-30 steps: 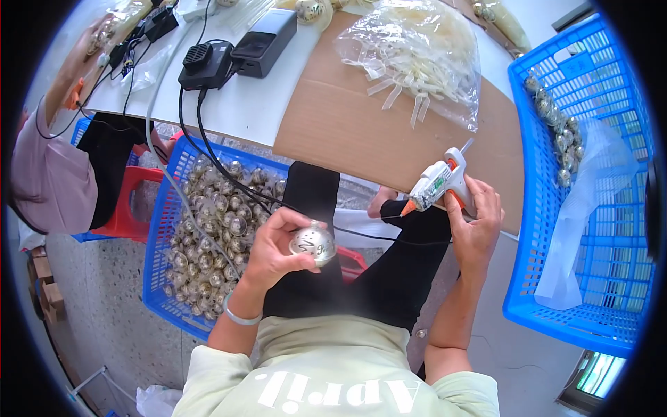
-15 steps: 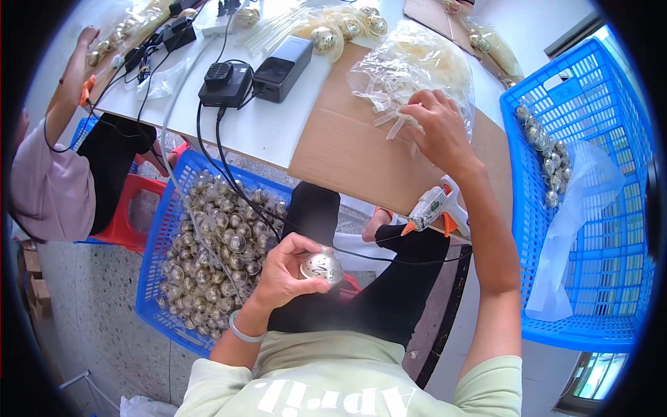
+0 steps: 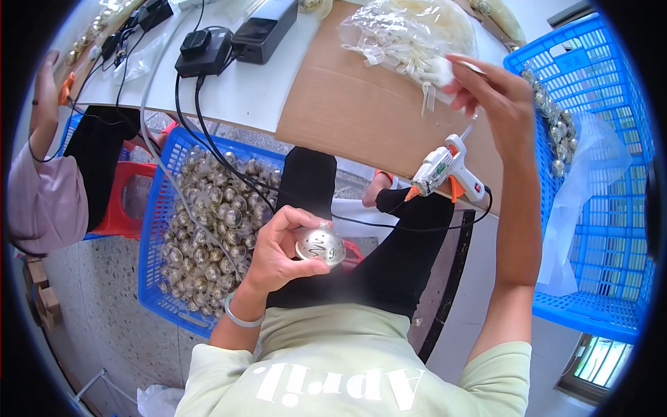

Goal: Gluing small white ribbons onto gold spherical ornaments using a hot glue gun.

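My left hand [image 3: 276, 249] holds a round silver ball ornament [image 3: 320, 245] above my lap, fingers curled round its left side. My right hand [image 3: 495, 90] is raised over the table and pinches a small white piece [image 3: 442, 71] beside the clear bag of pale ribbon bows [image 3: 403, 35]. A white and orange glue gun [image 3: 445, 169] lies at the near edge of the brown cardboard sheet [image 3: 354, 111], nozzle pointing down-left, its black cord running across my legs.
A blue basket [image 3: 153, 257] full of silver ornaments stands on the floor at my left. A larger blue basket [image 3: 611, 208] with clear plastic and several ornaments is at my right. Black power adapters [image 3: 236, 38] and cables lie on the white table. Another person's sleeve [image 3: 42, 201] is at the far left.
My right hand put the glue gun down on the cardboard edge, reached to the bag of bows and now lifts a small white piece. The left hand keeps the ornament.
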The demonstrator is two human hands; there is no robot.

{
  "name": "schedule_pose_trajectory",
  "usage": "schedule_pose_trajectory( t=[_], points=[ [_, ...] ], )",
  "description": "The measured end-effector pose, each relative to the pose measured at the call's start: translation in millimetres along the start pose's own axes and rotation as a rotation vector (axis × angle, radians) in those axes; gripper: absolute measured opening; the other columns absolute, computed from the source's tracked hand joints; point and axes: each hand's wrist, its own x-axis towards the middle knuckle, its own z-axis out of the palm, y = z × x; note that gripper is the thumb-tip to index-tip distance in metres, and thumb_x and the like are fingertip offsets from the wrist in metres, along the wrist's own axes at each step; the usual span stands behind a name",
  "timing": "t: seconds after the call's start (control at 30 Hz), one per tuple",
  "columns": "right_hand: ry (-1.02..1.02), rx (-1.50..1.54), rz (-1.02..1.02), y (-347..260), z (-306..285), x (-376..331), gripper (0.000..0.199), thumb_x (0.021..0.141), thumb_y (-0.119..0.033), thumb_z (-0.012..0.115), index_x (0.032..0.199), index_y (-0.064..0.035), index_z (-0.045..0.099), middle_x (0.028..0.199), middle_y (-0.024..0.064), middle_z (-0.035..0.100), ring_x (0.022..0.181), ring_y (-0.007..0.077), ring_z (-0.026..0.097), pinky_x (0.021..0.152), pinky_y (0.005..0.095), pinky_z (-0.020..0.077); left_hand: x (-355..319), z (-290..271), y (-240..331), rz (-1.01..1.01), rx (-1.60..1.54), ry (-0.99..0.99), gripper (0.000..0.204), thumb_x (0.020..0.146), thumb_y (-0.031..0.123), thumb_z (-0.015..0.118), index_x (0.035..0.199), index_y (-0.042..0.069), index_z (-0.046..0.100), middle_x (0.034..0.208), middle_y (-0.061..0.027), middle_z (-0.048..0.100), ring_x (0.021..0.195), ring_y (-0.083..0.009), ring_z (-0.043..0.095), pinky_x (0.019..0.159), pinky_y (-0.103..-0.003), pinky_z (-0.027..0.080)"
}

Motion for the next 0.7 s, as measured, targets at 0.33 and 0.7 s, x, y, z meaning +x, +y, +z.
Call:
schedule_pose_trajectory(
  t=[0.33, 0.7],
  points=[
    [-0.078, 0.528, -0.061, 0, 31, -168, 0.032, 0.100, -0.014, 0.053, 0.117, 0.0095, 0.068, 0.108, 0.0246, 0.067, 0.088, 0.0302, 0.069, 0.070, 0.0335, 0.0544, 3, 42, -23, 0.036, 0.110, -0.143, 0.065, 0.062, -0.003, 0.094, 0.115, 0.003, 0.057, 0.117, -0.0123, 0.061, 0.113, -0.0197, 0.063, 0.099, -0.034, 0.052],
    [0.167, 0.785, 0.296, 54, 78, -251, 0.028, 0.083, 0.012, 0.070, 0.109, 0.0026, 0.068, 0.096, 0.0172, 0.072, 0.087, 0.0220, 0.071, 0.080, 0.0302, 0.0568, 1, 72, -61, 0.031, 0.288, -0.190, 0.064, 0.062, 0.007, 0.097, 0.113, 0.003, 0.059, 0.116, -0.0118, 0.060, 0.113, -0.0212, 0.065, 0.085, -0.029, 0.060]
  ],
)
